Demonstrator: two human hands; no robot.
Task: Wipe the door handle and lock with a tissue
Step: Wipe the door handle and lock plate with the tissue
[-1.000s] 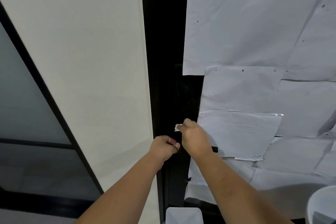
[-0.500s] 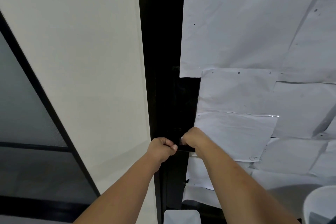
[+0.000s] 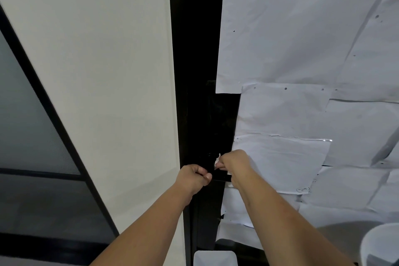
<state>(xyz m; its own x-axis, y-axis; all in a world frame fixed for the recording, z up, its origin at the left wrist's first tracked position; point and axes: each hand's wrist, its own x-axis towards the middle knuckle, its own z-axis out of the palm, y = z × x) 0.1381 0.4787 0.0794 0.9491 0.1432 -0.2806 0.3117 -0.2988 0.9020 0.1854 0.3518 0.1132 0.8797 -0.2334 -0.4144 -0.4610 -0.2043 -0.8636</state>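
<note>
A black door handle runs level across the dark door frame; the lock area above it is too dark to make out. My right hand pinches a small white tissue against the dark surface just above the handle. My left hand is curled at the handle's left end, thumb and fingers closed on it. Both forearms reach up from the bottom of the view.
White paper sheets are taped over the door to the right. A white wall and a dark glass panel lie to the left. A white bin sits below; a white round object is at bottom right.
My right hand dropped from above the handle onto it, then slid back left, so the tissue shows again at its fingertips. My left hand stayed at the handle's end.
</note>
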